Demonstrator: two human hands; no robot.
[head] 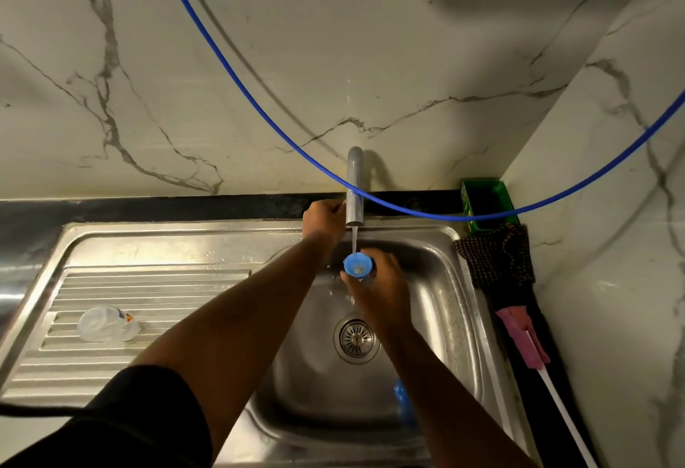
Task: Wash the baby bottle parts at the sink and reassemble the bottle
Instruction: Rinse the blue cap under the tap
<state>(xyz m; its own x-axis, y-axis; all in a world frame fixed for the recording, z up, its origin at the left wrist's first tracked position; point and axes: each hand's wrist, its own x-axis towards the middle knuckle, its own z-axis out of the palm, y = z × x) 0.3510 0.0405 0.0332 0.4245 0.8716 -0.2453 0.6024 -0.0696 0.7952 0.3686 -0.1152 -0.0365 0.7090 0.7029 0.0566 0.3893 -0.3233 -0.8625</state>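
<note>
My right hand (378, 284) holds a blue bottle part (357, 265), round with its open side up, over the steel sink basin (441, 319). A thin stream of water runs from the grey tap spout (354, 189) down into that part. At the tap's base, to the left of the spout, my left hand (323, 219) is closed on something hidden behind the spout. The clear baby bottle (105, 323) lies on its side on the ribbed drainboard (148, 293) at the left. Another blue part (404, 408) lies in the basin's near right corner, partly hidden by my right forearm.
A round drain strainer (356, 338) sits in the basin floor. A green box (487, 202) and a dark checked cloth (496, 260) stand at the back right. A pink-headed brush with a white handle (526, 341) lies along the right counter. A blue hose (259, 111) hangs across the marble wall.
</note>
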